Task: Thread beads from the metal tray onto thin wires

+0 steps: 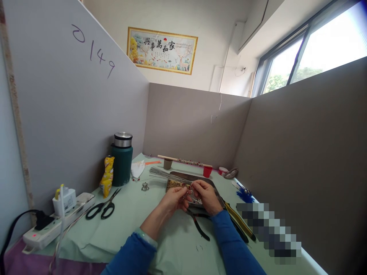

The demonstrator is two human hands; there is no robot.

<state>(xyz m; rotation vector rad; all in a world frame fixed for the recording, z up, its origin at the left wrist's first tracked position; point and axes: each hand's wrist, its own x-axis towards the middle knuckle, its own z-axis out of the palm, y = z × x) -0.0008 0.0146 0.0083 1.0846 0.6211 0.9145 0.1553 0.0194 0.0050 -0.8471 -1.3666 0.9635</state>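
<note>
My left hand (175,198) and my right hand (207,195) meet over a dark tray (212,183). Both have their fingers pinched around a small piece of red and silver beadwork (189,188), whose details are too small to make out. Just behind the fingers, a bundle of thin metal wires (163,173) reaches to the left across the tray. Gold-coloured beads (172,185) lie in a box beside my left hand. Pliers with dark red and black handles (200,228) rest below my hands, and yellow-handled pliers (239,221) lie beside my right wrist.
Black scissors (106,207), a green bottle (122,160), a yellow packet (107,176) and a power strip (57,225) are on the left. A beaded stick (183,161) spans a brown cup (168,164) and a red cup (207,171) behind. Partitions enclose the table.
</note>
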